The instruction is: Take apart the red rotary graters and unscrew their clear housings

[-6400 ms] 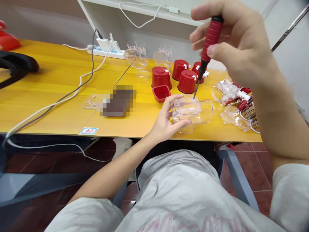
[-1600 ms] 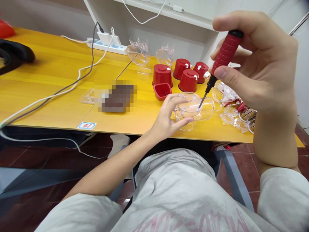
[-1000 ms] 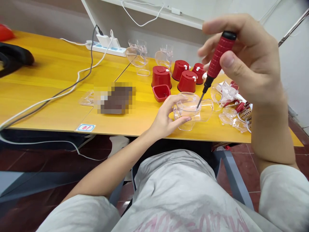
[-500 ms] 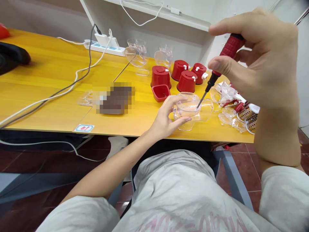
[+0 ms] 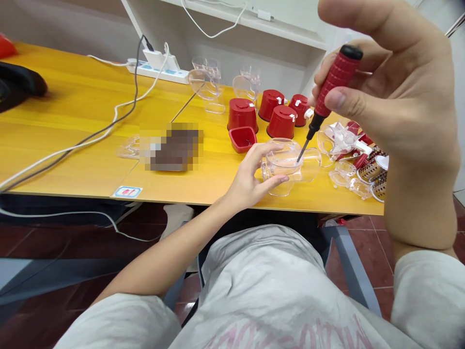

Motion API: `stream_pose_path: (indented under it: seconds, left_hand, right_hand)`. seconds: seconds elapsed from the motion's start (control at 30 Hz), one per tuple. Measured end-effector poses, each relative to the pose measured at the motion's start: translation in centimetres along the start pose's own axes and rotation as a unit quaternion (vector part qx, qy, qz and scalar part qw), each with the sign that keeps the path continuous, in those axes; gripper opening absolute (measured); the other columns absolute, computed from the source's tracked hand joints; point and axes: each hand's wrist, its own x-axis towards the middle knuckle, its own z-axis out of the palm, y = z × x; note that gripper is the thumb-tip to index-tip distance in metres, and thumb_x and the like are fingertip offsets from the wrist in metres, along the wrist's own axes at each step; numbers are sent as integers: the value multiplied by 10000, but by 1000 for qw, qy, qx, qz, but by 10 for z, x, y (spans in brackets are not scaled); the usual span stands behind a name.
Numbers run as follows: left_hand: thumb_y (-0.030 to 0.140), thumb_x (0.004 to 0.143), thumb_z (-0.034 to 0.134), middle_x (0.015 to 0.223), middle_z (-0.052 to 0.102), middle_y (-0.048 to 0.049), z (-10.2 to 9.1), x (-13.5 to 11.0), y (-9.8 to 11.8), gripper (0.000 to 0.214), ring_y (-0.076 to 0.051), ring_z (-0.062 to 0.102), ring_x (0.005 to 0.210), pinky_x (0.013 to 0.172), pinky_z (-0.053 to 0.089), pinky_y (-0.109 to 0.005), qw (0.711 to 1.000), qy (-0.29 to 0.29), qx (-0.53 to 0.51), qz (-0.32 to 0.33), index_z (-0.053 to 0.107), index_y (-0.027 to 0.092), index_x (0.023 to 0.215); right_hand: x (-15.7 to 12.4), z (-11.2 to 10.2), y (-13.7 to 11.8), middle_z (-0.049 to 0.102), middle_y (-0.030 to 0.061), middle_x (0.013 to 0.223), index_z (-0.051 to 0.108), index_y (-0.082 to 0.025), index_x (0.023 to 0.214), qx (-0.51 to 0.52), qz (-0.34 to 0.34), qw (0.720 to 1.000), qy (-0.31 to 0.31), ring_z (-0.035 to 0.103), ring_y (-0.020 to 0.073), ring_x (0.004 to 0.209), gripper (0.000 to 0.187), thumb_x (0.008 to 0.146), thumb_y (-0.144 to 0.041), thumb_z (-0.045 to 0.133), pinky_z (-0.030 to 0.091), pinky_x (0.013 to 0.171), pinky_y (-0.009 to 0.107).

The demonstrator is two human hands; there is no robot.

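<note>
My left hand (image 5: 250, 182) is closed around one end of a clear plastic housing (image 5: 308, 167) lying on the table near its front edge. My right hand (image 5: 392, 97) grips a red-handled screwdriver (image 5: 336, 82) between thumb and fingers, the index finger lifted off the handle. The screwdriver slants down to the left, its tip at the upper face of the clear housing. Whether a screw sits under the tip is too small to see. Beside my left hand stands a small red tray (image 5: 242, 140) with a few tiny dark pieces, likely screws, inside.
Several red cup-shaped parts (image 5: 282, 122) stand behind the tray. Clear housings (image 5: 208, 82) are at the back. To the right lie clear pieces (image 5: 341, 173) and metal grater drums (image 5: 368, 170). Cables (image 5: 115, 116) cross the left side from a power strip (image 5: 170, 73). A pixelated patch (image 5: 176, 150) hides something.
My right hand has shifted its hold on the screwdriver: the index finger has lifted away and the handle's end now shows. The left hand and clear housing stay in place.
</note>
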Motion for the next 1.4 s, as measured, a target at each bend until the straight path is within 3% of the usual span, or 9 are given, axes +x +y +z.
stream_pose_path:
  seconds: [0.13,0.3,0.47,0.67,0.87,1.07,1.17,1.27,1.4]
  left_hand:
    - [596,998,959,1568,732,-157,1,0,-1,702,-344,735,1383,994,662,-443,1000,1,3,4,686,314,1580]
    - [609,994,961,1562,731,-153,1,-1,0,710,-350,727,1393,1013,660,-456,1000,1,1,-9,685,326,1583]
    - [643,994,946,1557,730,-159,2,-1,-1,716,-354,730,1369,989,661,-462,1000,3,6,-12,685,322,1577]
    - [655,995,942,1552,736,-159,3,-1,-2,716,-353,734,1367,970,655,-454,1000,7,5,-12,687,325,1577]
    - [643,993,955,1559,748,-161,3,1,0,727,-358,734,1399,1067,648,-487,1000,10,3,4,689,307,1580]
    - [668,981,958,1594,739,-167,4,2,2,749,-367,739,1442,1136,659,-511,1000,4,-6,-5,677,296,1567]
    - [667,985,955,1591,740,-165,4,2,2,749,-360,743,1429,1125,661,-505,1000,7,-4,-3,677,302,1576]
    - [653,993,953,1586,742,-165,4,2,2,738,-354,742,1411,1111,657,-499,1000,9,-1,-4,683,302,1583]
    - [629,992,963,1581,752,-154,4,1,1,725,-346,740,1387,1117,632,-504,1000,13,-1,8,693,309,1584]
  right_hand:
    - [-1,4,5,856,-27,1306,884,-413,1366,-2,-40,999,8,829,269,1209,370,1000,-465,890,750,1123,434]
    - [-6,11,3,813,-23,1338,883,-442,1332,-123,-59,989,57,773,263,1057,420,934,-536,980,766,852,413]
    - [-10,16,12,752,-67,1578,810,-414,1473,38,-46,998,33,811,260,1285,478,999,-436,864,767,1098,437]
    - [-16,16,25,805,-17,1351,871,-423,1411,-92,-111,981,131,748,182,1023,530,925,-607,976,670,663,246]
    - [-20,14,11,777,-60,1538,812,-413,1505,46,-67,996,33,806,208,1217,496,1019,-487,873,739,1056,375]
    - [-16,6,14,788,7,1366,856,-400,1393,-176,-69,977,100,753,208,1014,571,926,-718,939,650,662,286]
    - [-14,-1,4,798,-82,1529,833,-514,1435,-98,-19,995,25,809,265,1182,466,977,-470,909,762,946,376]
    - [-12,-4,1,756,-115,1628,777,-536,1537,-47,-33,998,-22,786,286,1439,514,1047,-383,793,734,1172,429]
    - [-7,-5,11,865,-29,1221,835,-460,1432,-170,-86,981,32,848,274,1147,412,1022,-502,861,744,883,410]
